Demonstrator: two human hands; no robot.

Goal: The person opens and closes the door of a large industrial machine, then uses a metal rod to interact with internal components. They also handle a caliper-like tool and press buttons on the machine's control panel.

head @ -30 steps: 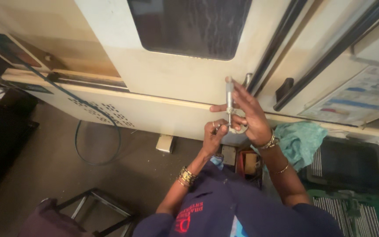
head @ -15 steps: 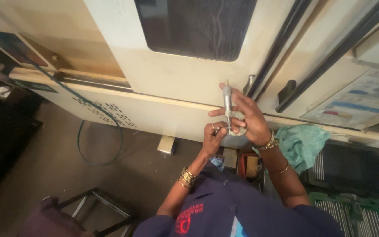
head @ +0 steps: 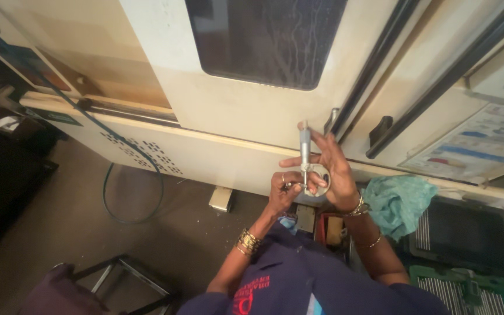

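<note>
In the head view, a micrometer (head: 305, 157) is held upright in front of a cream machine door (head: 252, 116), well above the floor (head: 59, 233). The right hand (head: 333, 172) is closed around the frame of the micrometer, with the fingers wrapped on the curved part and the thimble pointing up. The left hand (head: 281, 189) is brought close from below, and its fingertips are pinched on a small part (head: 290, 186) at the opening of the micrometer; the part is too small to be told exactly. So both grips are clamped, the right one on the tool and the left one on the small piece.

A dark window (head: 263, 41) is seen in the door above. A green cloth (head: 398, 198) lies to the right, near a black tray (head: 462, 233), and a hose (head: 129, 186) is looped on the floor at the left.

For a good measurement, it is judged that the piece should be kept square between the two faces, the tool should be kept steady, and the thimble should be turned gently, without force
</note>
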